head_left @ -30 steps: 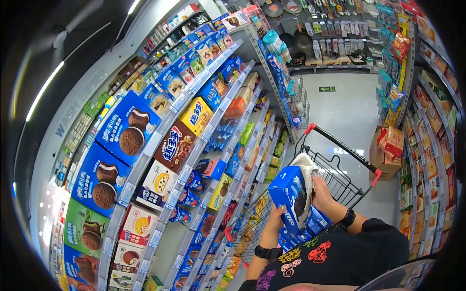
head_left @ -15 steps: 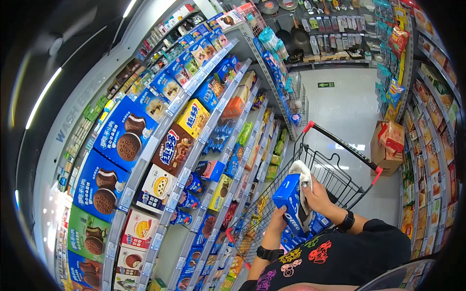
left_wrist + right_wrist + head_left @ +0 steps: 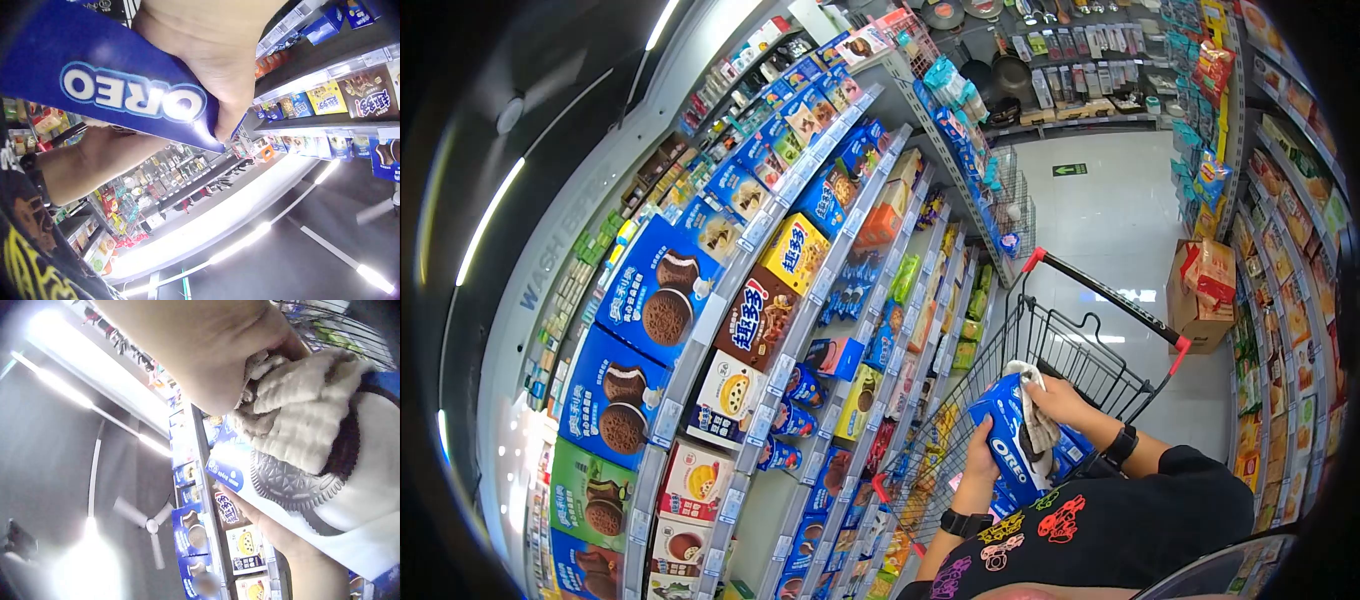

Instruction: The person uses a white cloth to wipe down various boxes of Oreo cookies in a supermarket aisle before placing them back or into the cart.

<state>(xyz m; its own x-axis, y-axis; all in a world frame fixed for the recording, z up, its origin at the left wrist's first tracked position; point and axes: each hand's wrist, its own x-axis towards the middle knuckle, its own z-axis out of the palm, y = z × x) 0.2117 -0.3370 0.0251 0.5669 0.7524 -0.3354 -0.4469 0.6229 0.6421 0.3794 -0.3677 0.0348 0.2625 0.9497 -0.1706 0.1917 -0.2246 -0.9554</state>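
Over the shopping cart, my left hand (image 3: 980, 456) grips a blue Oreo box (image 3: 1006, 436) by its side. In the left wrist view, the thumb of the left hand (image 3: 215, 59) lies near the box's corner, beside the OREO lettering (image 3: 134, 94); its other fingers are largely hidden. A crumpled off-white cloth (image 3: 1038, 424) is held in my right hand (image 3: 1062, 402) against the box's broad face. Close up in the right wrist view, the ribbed cloth (image 3: 306, 403) overlaps the printed cookie (image 3: 297, 481), and the fingertips of the right hand (image 3: 212, 356) are hidden.
The wire shopping cart (image 3: 1090, 345) stands in front of me, more blue packages inside it. Shelves of cookie boxes (image 3: 755, 315) rise on the left; snack shelves (image 3: 1285, 350) line the right. A cardboard box (image 3: 1200, 320) stands on the floor beyond the cart.
The Oreo box has tilted, turning its lettered side further into view. My right hand and the cloth have shifted down over its face, while my left hand keeps its grip.
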